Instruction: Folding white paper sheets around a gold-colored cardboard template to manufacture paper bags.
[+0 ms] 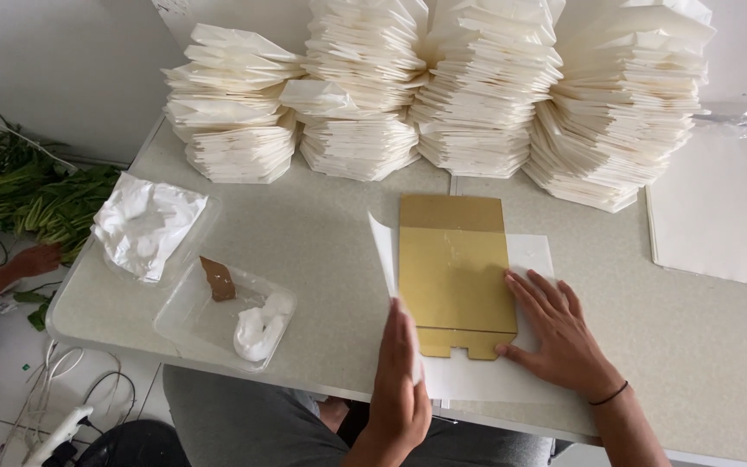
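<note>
Folding looks barely started on this piece: the left hand [399, 385] stands on edge, pinching up the left flap of the white paper sheet [529, 259], while the right hand [559, 333] lies open and flat, fingers spread, pressing the gold card [453, 268] down onto that sheet near the table's [322, 233] front edge. Other sides of the sheet lie flat, so I'd say most folds are left. Left of it sit a clear tray [188, 324] and crumpled plastic [144, 220]. Farther back, tall stacks of folded white pieces [477, 95] line the wall, plenty done.
</note>
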